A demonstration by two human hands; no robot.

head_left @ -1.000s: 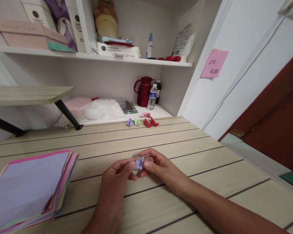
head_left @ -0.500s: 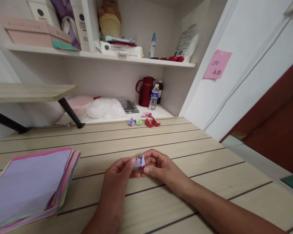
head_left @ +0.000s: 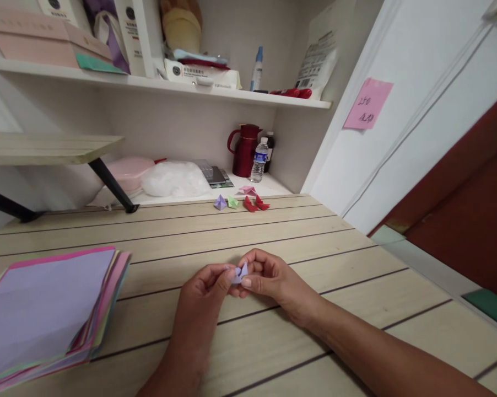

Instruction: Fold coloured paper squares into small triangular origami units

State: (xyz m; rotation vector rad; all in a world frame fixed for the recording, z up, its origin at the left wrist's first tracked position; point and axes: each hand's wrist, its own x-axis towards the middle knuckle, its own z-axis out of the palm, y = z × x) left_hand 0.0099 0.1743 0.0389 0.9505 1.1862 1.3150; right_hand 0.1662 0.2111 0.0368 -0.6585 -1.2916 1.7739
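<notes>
Pale wooden slats make up our table [head_left: 314, 259], which runs back to a white alcove where a red jug [head_left: 244, 150] stands. Well in front of that jug, near the table's middle, our left hand [head_left: 207, 286] and right hand [head_left: 273, 278] meet fingertip to fingertip. Both pinch a small lilac folded paper piece [head_left: 240, 272] narrowly between thumb and forefinger. Our fingers hide most of it, so only a pointed tip shows above them.

Just in front of the jug, a row of finished folds lies at the table's far edge: a purple fold [head_left: 220, 203], a green fold [head_left: 232, 202], a pink fold [head_left: 247, 191] and two red folds [head_left: 255, 204]. Bare slats lie between that row and our hands.

A water bottle [head_left: 259, 161] stands touching or just beside the jug on its right. Left of the jug lies a white plastic bag [head_left: 174, 179]. Far to the jug's left and nearer us, a stack of coloured paper sheets [head_left: 46, 309] sits with a lilac sheet on top, well apart from our left hand. Right of the jug and higher, a pink sticky note [head_left: 367, 103] clings to the white wall.
</notes>
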